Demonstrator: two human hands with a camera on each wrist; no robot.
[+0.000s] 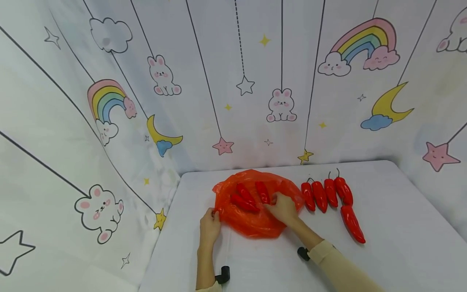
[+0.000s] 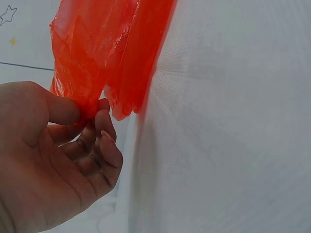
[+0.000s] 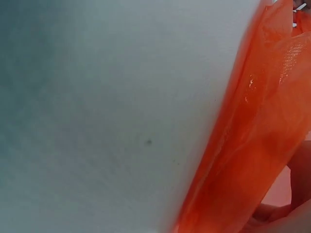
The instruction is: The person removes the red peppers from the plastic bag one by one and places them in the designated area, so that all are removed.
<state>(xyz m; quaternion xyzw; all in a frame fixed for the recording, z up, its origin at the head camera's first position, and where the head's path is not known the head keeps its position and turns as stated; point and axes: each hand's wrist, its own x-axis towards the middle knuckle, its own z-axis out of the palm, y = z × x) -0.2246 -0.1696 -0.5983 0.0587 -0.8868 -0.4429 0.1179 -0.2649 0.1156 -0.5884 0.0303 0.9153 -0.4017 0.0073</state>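
Observation:
A red-orange plastic bag (image 1: 251, 227) lies spread on the table, its mouth facing up. Inside it rest two red chili peppers (image 1: 243, 202) side by side, and a third chili pepper (image 1: 262, 190) to their right. My left hand (image 1: 210, 227) pinches the bag's left edge between thumb and fingertips; the left wrist view shows the gathered plastic (image 2: 90, 104) there. Over the bag's right part, my right hand (image 1: 283, 207) has its fingers at the near end of the third pepper, apparently pinching it. In the right wrist view the bag hides most of that hand's fingers (image 3: 301, 174).
To the right of the bag, several red chili peppers (image 1: 319, 196) with dark stems lie in a row. One more pepper (image 1: 352, 224) lies nearer, below the row's right end. A patterned cloth backdrop (image 1: 204, 81) rises behind the white table (image 1: 255, 267).

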